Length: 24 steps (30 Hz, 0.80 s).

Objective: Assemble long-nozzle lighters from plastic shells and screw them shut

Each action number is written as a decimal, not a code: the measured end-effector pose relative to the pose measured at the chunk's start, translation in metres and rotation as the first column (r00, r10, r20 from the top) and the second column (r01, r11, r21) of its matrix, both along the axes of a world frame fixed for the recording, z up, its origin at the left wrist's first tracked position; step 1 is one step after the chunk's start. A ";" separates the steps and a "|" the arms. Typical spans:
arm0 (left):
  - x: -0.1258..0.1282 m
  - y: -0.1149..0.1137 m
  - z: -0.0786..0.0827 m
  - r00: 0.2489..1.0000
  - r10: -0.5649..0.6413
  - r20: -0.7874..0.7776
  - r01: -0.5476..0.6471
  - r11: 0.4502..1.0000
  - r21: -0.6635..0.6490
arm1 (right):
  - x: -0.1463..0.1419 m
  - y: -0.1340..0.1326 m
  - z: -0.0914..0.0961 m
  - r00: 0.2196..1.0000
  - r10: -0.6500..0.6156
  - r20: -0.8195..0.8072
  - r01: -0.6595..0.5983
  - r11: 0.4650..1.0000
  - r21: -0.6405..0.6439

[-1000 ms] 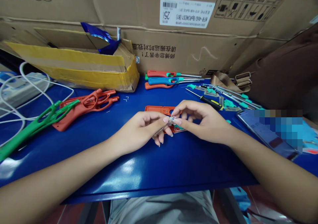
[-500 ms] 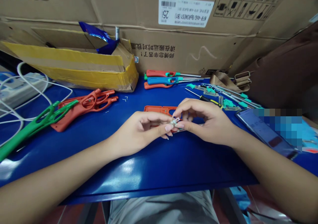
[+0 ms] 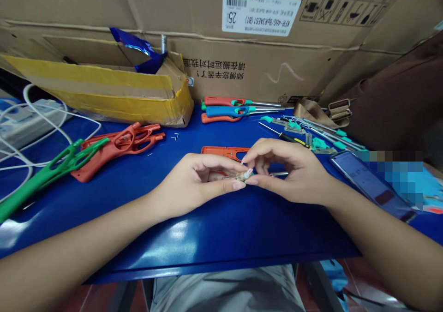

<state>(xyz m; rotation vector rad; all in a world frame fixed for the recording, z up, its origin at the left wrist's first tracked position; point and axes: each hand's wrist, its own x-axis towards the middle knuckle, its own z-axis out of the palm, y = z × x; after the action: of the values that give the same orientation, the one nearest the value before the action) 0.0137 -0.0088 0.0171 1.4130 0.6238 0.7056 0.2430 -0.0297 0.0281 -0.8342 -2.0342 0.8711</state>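
My left hand (image 3: 199, 180) and my right hand (image 3: 289, 171) meet over the middle of the blue table (image 3: 221, 229). Both pinch a small metal part (image 3: 244, 175) between thumb and fingertips. A thin metal rod (image 3: 278, 174) sticks out to the right behind my right fingers. An orange lighter shell half (image 3: 224, 152) lies flat just behind the hands, partly hidden by them.
Orange (image 3: 121, 146) and green (image 3: 48, 173) shell halves lie at left. Finished lighters (image 3: 228, 109) sit at the back by cardboard boxes (image 3: 114, 90). Metal tubes, teal parts and a screwdriver (image 3: 294, 140) lie at right, beside a phone (image 3: 372, 185). White cables (image 3: 31, 118) are far left.
Both hands dropped slightly toward the table and turned the small part between the fingertips. The pinch stays closed. Nothing else moved.
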 end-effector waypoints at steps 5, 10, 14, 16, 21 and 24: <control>-0.002 0.002 0.001 0.999 -0.049 -0.025 0.049 0.999 -0.003 | -0.001 -0.001 0.001 1.000 0.021 0.007 -0.021 1.000 -0.001; -0.002 0.004 0.001 0.997 -0.062 -0.035 0.064 0.996 0.069 | -0.001 0.000 0.002 0.999 0.016 0.029 -0.017 1.000 0.024; -0.002 0.009 0.001 0.994 0.001 -0.108 0.019 0.982 0.190 | 0.006 0.004 0.004 0.988 -0.009 0.154 -0.007 0.995 0.101; -0.003 0.012 0.000 0.988 0.018 -0.151 0.013 0.979 0.203 | 0.009 0.005 0.004 0.970 -0.020 0.242 -0.017 0.989 0.149; -0.005 0.016 -0.005 0.972 0.013 -0.233 0.012 0.995 0.103 | 0.010 0.007 0.004 0.950 -0.026 0.311 -0.033 0.983 0.183; -0.005 0.016 -0.005 0.968 -0.023 -0.250 0.035 0.998 0.044 | 0.008 0.006 0.004 0.957 -0.014 0.288 -0.037 0.984 0.172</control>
<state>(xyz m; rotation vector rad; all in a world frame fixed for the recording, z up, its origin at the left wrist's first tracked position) 0.0088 0.0067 0.0122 1.5669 0.7844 0.5261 0.2509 -0.0234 0.0317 -0.8917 -2.3324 0.5897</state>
